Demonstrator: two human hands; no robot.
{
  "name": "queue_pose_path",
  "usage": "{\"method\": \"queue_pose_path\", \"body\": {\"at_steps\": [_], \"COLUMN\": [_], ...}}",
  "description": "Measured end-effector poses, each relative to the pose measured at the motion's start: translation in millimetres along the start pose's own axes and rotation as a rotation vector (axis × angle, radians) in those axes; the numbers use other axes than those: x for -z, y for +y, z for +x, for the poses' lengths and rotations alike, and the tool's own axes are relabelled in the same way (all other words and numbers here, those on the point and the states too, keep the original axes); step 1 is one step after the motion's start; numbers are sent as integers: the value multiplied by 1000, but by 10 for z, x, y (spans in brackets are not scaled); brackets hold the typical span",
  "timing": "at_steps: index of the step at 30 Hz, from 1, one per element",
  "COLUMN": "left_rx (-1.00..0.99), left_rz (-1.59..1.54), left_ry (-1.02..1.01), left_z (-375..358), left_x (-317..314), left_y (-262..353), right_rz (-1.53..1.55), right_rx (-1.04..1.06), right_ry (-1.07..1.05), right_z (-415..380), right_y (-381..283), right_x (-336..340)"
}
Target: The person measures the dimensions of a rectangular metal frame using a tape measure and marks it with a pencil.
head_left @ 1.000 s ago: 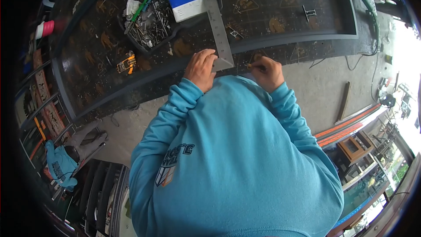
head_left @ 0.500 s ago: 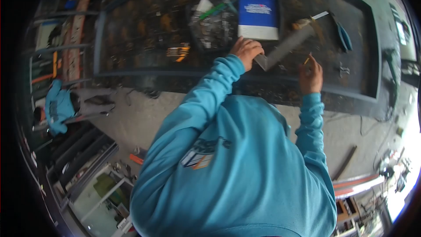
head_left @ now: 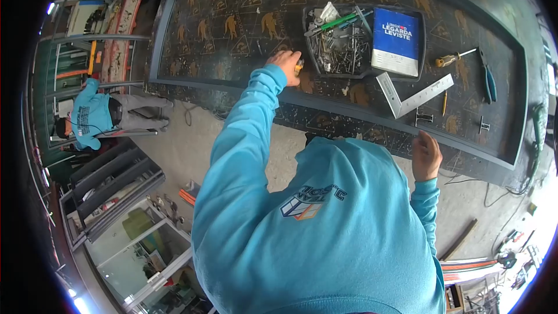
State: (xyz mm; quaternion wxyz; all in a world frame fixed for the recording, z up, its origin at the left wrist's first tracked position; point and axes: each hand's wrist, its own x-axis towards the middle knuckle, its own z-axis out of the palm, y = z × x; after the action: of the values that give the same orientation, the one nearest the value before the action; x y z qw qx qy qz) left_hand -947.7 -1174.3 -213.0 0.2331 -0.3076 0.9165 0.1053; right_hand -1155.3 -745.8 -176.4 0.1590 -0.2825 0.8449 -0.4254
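My left hand is closed on a yellow-and-black tool, mostly hidden by the fingers, at the near side of the dark table. Below the frame's near rail, my right hand has its fingers curled, and whether anything is in them is hidden. A metal square lies on the table between my hands. Just right of it are a pencil and a small metal bracket. A tray of screws holds a blue-and-white booklet at its right side.
A grey metal frame borders the work surface. A screwdriver, blue-handled pliers and a second bracket lie to the right. A co-worker in a teal shirt is at the far left, by metal racks.
My left hand has let go of the square and moved left onto the yellow-and-black tool. The pencil has left my right hand and lies on the table. My right hand has drawn back; the view has shifted.
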Motion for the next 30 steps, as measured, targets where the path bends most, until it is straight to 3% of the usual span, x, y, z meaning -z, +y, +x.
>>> {"method": "queue_pose_path", "body": {"at_steps": [2,4,5,6,8,10,12,13,16,18,20,22,24,25,26,28,30], "left_rx": [-27,44,-35,-88,-275,-222,-221,-149,-27,72,-19,5,45,223,257,464,527], "left_rz": [-86,-377,-516,-727,-1192,-1450,-1437,-1535,-1818,-1848,-1669,-1684,-1313,-1597,-1772,-1932,-1866], "left_ry": [68,300,356,347,236,120,266,171,-150,-228,-354,-306,52,-45,8,287,616], "left_z": [50,-53,-168,-276,-514,-837,-978,-990,-1032,-1159,-1178,-1145,-1073,-1106,-1057,-1138,-1171], "left_x": [88,388,563,636,579,513,206,99,-87,-74,-129,-253,-311,-106,-202,-107,-295], "left_y": [-65,68,172,276,642,1078,1385,1325,972,699,470,476,412,267,105,-302,-692], "right_rz": [24,166,250,335,621,897,743,732,816,622,150,82,-160,-195,-208,-339,-411], "right_rx": [16,11,-56,-125,-8,-28,-78,-62,-293,-348,-124,-64,213,99,26,74,63], "right_ry": [-108,-194,-297,-407,-438,-521,-630,-631,-708,-813,-904,-876,-761,-734,-687,-641,-619], "right_z": [96,207,285,346,417,454,503,492,384,407,420,413,450,450,453,491,519], "right_y": [-188,-428,-604,-774,-1053,-1334,-1326,-1351,-1448,-1691,-1872,-1832,-1794,-1682,-1442,-1014,-758], "right_x": [-131,-298,-355,-449,-762,-1047,-1128,-1223,-1403,-1389,-1470,-1523,-1415,-1268,-1054,-499,31]}}
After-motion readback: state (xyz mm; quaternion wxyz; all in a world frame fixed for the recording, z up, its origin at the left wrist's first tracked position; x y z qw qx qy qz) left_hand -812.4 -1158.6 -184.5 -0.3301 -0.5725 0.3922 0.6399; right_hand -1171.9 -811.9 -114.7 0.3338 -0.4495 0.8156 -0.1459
